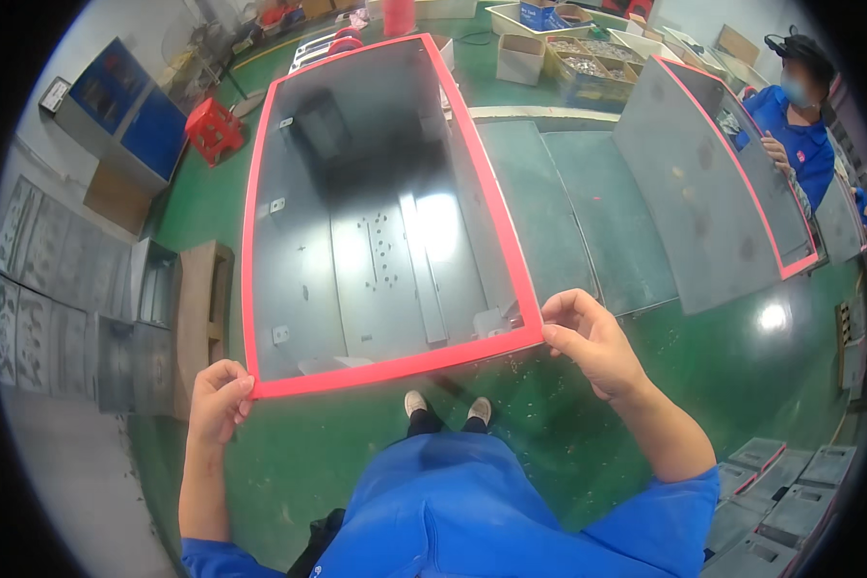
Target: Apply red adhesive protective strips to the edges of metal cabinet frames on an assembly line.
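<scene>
A large rectangular panel (pixel 385 222) with a shiny, glass-like middle and a red strip border stretches away in front of me. My left hand (pixel 220 397) pinches its near left corner between thumb and fingers. At the near right corner, my right hand (pixel 592 345) has thumb and fingertips on the red border (pixel 405 366). Grey metal surfaces, small brackets and a cluster of dark spots show within the border; I cannot tell which are seen through it and which are reflections.
To the right, a person (pixel 795 135) in blue holds a similar red-edged panel (pixel 708 183). Grey metal sheets (pixel 607 202) lie between us. A red stool (pixel 214 131), blue cabinet (pixel 125 106) and wooden pallet (pixel 198 318) stand left. Grey metal parts (pixel 790 511) lie lower right.
</scene>
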`<state>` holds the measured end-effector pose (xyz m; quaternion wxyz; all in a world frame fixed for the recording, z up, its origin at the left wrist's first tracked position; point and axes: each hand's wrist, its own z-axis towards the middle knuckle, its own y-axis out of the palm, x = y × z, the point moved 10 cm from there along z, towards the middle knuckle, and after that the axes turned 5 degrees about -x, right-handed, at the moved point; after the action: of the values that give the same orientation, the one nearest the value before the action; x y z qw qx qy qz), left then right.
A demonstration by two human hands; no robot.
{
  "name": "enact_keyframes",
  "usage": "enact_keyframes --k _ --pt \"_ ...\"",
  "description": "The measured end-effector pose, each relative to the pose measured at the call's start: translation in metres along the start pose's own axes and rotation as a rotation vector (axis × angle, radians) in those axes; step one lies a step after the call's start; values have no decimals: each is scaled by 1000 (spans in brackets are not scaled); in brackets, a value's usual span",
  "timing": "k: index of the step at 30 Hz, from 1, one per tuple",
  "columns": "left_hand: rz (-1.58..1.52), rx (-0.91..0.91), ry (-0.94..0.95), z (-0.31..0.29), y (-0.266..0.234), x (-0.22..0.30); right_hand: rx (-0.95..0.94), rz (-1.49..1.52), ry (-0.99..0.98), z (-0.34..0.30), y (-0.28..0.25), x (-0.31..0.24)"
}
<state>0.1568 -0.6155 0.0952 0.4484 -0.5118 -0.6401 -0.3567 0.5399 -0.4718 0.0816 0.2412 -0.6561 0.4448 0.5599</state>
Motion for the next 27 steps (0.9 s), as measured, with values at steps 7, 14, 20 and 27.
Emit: enact_keyframes --k 7,14,20,27 --pt "93 55 -27 -9 -7 2 29 -184 -69 1 8 -10" --pt "111 -5 -42 -8 -3 6 125 -260 -165 -4 12 -11" --pt "57 -53 30 -5 -3 3 112 -249 -155 0 17 -11" --pt "55 -100 64 -5 -1 7 103 -199 -124 1 15 -8"
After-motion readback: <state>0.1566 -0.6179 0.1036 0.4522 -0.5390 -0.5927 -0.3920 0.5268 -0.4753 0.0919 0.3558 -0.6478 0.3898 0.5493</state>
